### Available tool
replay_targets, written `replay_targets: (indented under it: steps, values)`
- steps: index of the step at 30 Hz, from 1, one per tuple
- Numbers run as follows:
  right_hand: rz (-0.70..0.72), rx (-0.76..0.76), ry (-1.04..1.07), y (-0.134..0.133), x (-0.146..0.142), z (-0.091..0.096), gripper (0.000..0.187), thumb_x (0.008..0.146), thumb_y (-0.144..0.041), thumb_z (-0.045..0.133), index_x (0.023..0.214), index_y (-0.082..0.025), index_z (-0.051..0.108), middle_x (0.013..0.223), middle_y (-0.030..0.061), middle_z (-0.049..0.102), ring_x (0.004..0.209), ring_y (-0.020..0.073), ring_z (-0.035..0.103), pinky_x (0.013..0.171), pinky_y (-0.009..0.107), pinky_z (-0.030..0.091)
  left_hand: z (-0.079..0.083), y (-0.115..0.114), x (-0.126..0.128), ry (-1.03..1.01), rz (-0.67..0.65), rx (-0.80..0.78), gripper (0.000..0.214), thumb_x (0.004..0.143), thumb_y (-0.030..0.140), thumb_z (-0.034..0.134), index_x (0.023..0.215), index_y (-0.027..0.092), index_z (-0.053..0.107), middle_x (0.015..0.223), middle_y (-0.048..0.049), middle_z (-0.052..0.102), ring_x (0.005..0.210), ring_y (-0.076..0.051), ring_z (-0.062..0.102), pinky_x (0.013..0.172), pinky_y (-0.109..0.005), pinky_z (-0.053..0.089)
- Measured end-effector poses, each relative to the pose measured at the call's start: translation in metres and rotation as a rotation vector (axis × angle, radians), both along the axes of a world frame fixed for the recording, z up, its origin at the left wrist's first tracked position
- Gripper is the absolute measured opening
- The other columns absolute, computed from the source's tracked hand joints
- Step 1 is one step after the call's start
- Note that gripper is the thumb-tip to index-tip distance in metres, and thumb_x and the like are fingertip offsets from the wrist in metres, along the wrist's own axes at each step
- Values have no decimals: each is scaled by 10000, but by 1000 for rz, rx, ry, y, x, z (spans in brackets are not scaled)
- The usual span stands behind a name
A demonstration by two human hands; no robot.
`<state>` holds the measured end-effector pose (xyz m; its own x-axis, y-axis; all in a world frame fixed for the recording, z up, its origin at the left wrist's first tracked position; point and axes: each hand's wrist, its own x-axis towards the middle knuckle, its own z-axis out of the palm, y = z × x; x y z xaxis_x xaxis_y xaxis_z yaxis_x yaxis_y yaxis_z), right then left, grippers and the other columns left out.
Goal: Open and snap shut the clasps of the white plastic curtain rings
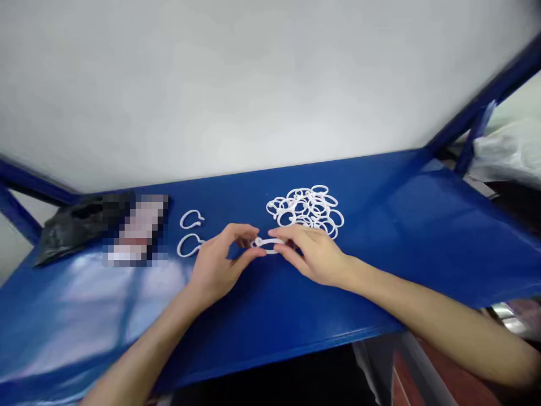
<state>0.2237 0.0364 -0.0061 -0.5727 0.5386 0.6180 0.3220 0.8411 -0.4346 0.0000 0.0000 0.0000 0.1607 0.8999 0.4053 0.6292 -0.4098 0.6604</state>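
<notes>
Between my two hands, just above the blue shelf, is a white plastic ring (270, 242). My left hand (224, 260) pinches its left end, where a small round knob shows. Thumb and fingers of my right hand (315, 254) grip the right end of the same ring. Left of my left hand lie two more white rings, each with a gap and flared ends: an upper ring (181, 219) and a lower ring (179, 246) partly behind my hand. Beyond my right hand is a loose pile of white rings (306, 206), several overlapping.
The blue shelf (262, 316) runs up to a pale wall (262, 84). At its left lie a black plastic bag (71, 228) and a blurred-out flat object (141, 228). Blue frame bars (469, 146) rise at the right, with clear plastic wrapping (513, 149) beyond.
</notes>
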Motion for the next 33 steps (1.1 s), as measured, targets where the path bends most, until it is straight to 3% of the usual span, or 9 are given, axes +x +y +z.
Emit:
replay_targets:
  steps: [4, 7, 12, 18, 28, 33]
  values:
    - [-35, 1, 105, -2, 3, 0, 209, 1009, -207, 546, 1216, -194, 570, 1072, 59, 751, 905, 151, 728, 775, 278, 605, 8, 0, -2, -56, -66, -100, 381, 902, 430, 685, 1223, 238, 613, 993, -15, 749, 817, -142, 702, 770, -266, 558]
    - [-35, 0, 110, -2, 5, 0, 256, 1005, -192, 554, 1259, -215, 572, 1064, 42, 751, 883, 146, 720, 776, 280, 599, 10, 2, 0, -15, -94, -144, 205, 951, 385, 618, 1058, 232, 703, 911, 1, 759, 762, -135, 694, 710, -243, 536]
    - [52, -38, 57, -1, 5, 1, 196, 1014, -178, 529, 1179, -206, 632, 964, 36, 741, 818, 147, 685, 727, 294, 577, 5, 3, 7, 13, -96, 22, 154, 974, 245, 574, 911, 207, 709, 799, 6, 716, 697, -110, 651, 660, -215, 500]
    - [105, -127, 22, -12, 1, 4, 199, 1026, -210, 521, 1187, -181, 633, 817, 14, 676, 705, 121, 612, 653, 253, 544, -3, 2, 10, 43, -127, 191, 164, 978, 107, 505, 919, 186, 636, 856, -17, 708, 752, -105, 658, 681, -202, 507]
    - [127, -47, 130, -12, 0, 4, 244, 1011, -133, 528, 1236, -179, 608, 894, 28, 717, 762, 120, 649, 686, 254, 566, -2, -3, 11, 57, -154, 302, 113, 970, 95, 515, 928, 181, 576, 775, 2, 610, 679, -97, 563, 642, -200, 454]
    - [154, -171, 166, -16, 1, 6, 248, 1009, -128, 528, 1233, -177, 620, 913, 34, 709, 814, 117, 688, 725, 251, 587, -5, -5, 13, 49, -154, 326, 108, 971, 105, 497, 924, 190, 545, 779, 0, 591, 675, -108, 545, 634, -216, 444]
